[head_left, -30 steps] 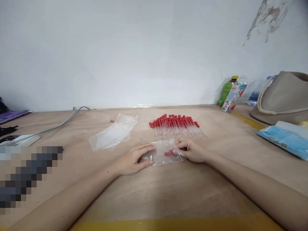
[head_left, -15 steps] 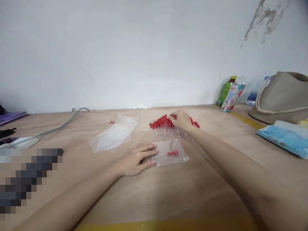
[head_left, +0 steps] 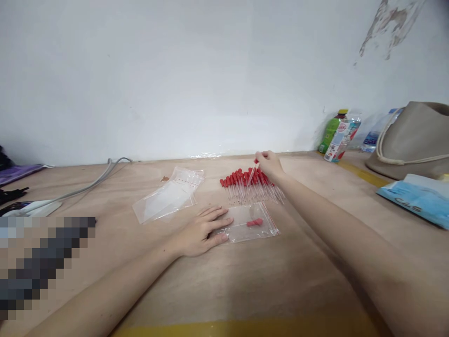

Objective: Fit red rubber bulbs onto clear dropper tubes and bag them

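My left hand (head_left: 206,231) lies spread, its fingertips on the left end of a clear zip bag (head_left: 242,234). Inside that bag is a red-bulbed dropper (head_left: 255,222). My right hand (head_left: 268,163) pinches another red-topped dropper (head_left: 253,172) by its bulb, with the thin clear tube slanting down to the left. Beneath and beside it lies a row of several red-topped droppers (head_left: 234,180), their clear tubes toward me. Some of the row's right end is hidden behind my right hand and wrist.
Flat clear bags (head_left: 164,199) overlap left of the row. A grey cable (head_left: 84,188) crosses the table's left side. At the right are bottles (head_left: 342,138), a grey bag (head_left: 414,140) and a blue packet (head_left: 417,199). A wall stands behind.
My right hand has risen from the row with a dropper between its fingers. More of the red bulbs now show. My left hand stays on the bag.
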`<state>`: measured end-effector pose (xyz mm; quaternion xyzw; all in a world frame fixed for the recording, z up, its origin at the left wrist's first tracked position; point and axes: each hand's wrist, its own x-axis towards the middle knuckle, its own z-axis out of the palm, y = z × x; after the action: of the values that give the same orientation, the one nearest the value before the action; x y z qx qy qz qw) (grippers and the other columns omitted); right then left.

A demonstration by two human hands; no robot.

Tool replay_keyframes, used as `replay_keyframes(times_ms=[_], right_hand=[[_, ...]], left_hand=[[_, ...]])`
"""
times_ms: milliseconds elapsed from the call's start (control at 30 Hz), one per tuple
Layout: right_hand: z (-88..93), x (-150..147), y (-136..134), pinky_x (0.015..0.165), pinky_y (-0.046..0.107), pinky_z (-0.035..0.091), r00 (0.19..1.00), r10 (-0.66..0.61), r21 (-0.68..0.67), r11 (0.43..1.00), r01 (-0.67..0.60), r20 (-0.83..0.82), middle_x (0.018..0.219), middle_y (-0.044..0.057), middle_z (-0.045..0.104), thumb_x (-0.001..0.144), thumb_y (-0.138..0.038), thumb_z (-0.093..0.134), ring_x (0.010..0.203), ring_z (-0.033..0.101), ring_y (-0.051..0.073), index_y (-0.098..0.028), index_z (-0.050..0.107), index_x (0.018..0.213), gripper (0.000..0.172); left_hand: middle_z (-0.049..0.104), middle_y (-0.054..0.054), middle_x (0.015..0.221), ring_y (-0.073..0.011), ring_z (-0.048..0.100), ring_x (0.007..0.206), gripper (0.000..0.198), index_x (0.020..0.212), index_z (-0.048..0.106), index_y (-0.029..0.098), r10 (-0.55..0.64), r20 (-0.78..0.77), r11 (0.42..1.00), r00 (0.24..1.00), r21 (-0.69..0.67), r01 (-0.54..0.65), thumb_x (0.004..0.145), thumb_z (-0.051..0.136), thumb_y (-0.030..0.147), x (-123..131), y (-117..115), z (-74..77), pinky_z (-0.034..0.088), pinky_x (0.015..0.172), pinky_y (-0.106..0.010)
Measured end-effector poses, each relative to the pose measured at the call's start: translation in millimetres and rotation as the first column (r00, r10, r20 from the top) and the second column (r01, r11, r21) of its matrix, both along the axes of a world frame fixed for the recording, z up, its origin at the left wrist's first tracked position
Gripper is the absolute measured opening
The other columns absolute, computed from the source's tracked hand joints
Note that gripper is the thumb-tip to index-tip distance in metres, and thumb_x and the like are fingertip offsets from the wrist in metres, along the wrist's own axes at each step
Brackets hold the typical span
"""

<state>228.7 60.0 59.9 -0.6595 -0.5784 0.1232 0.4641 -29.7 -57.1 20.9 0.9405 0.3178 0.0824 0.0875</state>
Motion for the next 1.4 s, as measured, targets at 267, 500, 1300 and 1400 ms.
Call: replay_keyframes(times_ms=[267, 500, 1300, 1400], right_hand=[[-37.6, 46, -77, 0.04, 0.017, 0.037, 0.728, 0.075, 0.095, 0.995, -0.014, -0.681, 0.061, -0.001, 0.058, 0.08, -0.029, 0.05, 0.042, 0.047, 0.006, -0.02, 0.043, 0.071, 0.015], [-55.1, 30, -105, 0.052, 0.021, 0.046, 0.492, 0.092, -0.031, 0.971, -0.237, -0.866, 0.067, 0.003, 0.062, 0.081, -0.023, 0.049, 0.057, 0.059, 0.01, -0.019, 0.047, 0.068, 0.014], [-51.7, 32, -106, 0.055, 0.024, 0.041, 0.845, 0.506, -0.092, 0.846, -0.526, -0.173, 0.066, 0.0, 0.065, 0.068, -0.033, 0.059, 0.059, 0.054, 0.013, -0.02, 0.066, 0.073, 0.016], [-41.4, 33, -82, 0.056, 0.024, 0.04, 0.944, 0.329, 0.003, 0.944, -0.329, 0.031, 0.066, 0.0, 0.064, 0.069, -0.032, 0.057, 0.058, 0.053, 0.013, -0.02, 0.065, 0.072, 0.015]], left_hand=[[0.032, -0.004, 0.141, -0.0235, 0.025, 0.131, 0.047, 0.129, 0.04, 0.03, 0.002, 0.033, 1.0, 0.999, 0.002, -0.002, 0.086, 0.04, 0.049, 0, 3, -1.3, 0.018, 0.107, -0.048], [0.031, -0.003, 0.141, -0.0237, 0.025, 0.131, 0.047, 0.13, 0.04, 0.031, 0.01, 0.058, 1.0, 0.998, -0.01, -0.009, 0.086, 0.042, 0.048, -1, 2, -2.8, 0.02, 0.107, -0.047], [0.032, -0.003, 0.141, -0.0237, 0.027, 0.13, 0.047, 0.13, 0.04, 0.03, -0.001, 0.047, 1.0, 0.999, 0.001, 0.001, 0.086, 0.042, 0.048, 1, 1, -0.7, 0.019, 0.107, -0.048], [0.031, -0.003, 0.141, -0.0235, 0.026, 0.13, 0.047, 0.13, 0.04, 0.03, -0.006, 0.042, 1.0, 0.999, -0.011, 0.007, 0.086, 0.041, 0.048, 2, 1, 0.2, 0.019, 0.108, -0.047]])
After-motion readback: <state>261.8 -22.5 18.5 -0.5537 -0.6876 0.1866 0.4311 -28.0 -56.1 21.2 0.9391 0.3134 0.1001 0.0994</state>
